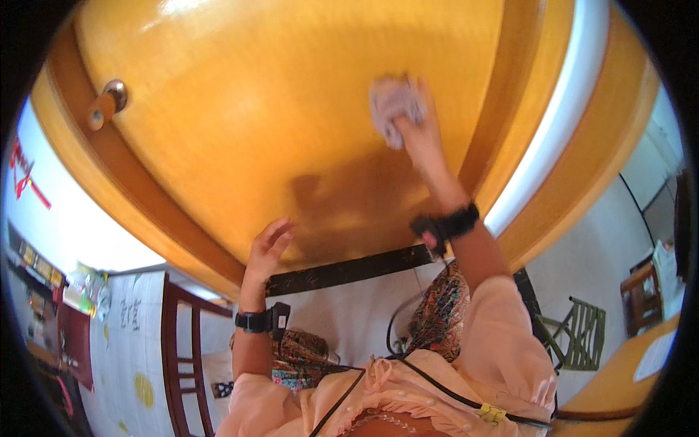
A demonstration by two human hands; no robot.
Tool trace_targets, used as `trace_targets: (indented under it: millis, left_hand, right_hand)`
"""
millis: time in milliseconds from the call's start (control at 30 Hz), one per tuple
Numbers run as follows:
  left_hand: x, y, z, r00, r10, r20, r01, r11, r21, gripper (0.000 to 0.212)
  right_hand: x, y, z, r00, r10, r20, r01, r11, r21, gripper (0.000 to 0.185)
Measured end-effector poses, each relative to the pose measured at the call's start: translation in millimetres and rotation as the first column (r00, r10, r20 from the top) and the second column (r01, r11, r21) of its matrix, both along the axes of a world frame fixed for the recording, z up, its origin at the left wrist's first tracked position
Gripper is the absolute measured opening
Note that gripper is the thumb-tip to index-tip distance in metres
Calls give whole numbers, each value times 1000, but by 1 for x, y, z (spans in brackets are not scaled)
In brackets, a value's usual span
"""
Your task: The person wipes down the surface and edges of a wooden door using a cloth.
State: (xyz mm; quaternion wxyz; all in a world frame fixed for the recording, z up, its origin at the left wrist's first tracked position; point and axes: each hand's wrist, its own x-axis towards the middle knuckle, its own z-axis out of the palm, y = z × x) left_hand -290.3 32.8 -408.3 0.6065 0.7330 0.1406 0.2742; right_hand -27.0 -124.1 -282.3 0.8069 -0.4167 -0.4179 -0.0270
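Observation:
My right hand (423, 131) presses a crumpled pale purple-grey cloth (394, 104) against the upper right part of a yellow-brown wooden door (246, 109). Its fingers are partly blurred. Lower down and to the left, my left hand (271, 246) is raised in front of the door with its fingers loosely bent and apart, holding nothing. A round metal and wood door knob (106, 105) is at the door's left side. Both wrists wear black straps with small devices.
A dark wooden chair (185, 349) and a table with a patterned cloth (128, 349) stand at lower left. At right are a folding stool (584, 336) and another wooden piece of furniture (641, 297). Black cables hang across my chest. A dark threshold (349, 269) runs under the door.

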Motion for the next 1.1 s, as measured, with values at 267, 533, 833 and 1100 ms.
trace_targets:
  millis: [267, 533, 833, 1100]
  left_hand:
    - [36, 16, -53, 994, 100, -32, -104, 973, -203, 21]
    - [53, 16, -70, 1000, 10, -10, -11, 999, -49, 17]
    - [84, 10, -91, 999, -32, -44, 39, 986, 165, 19]
    - [116, -18, -89, 991, -65, -118, 100, 943, 318, 17]
  right_hand:
    - [50, 40, 141, -5, -829, 559, 871, 271, 409, 44]
    - [81, 8, -125, 292, -754, 588, 934, 358, -5, 55]
    - [118, -91, 110, -159, -702, 694, 932, 124, 339, 58]
    - [166, -149, 34, -290, -581, 761, 935, 0, 356, 64]
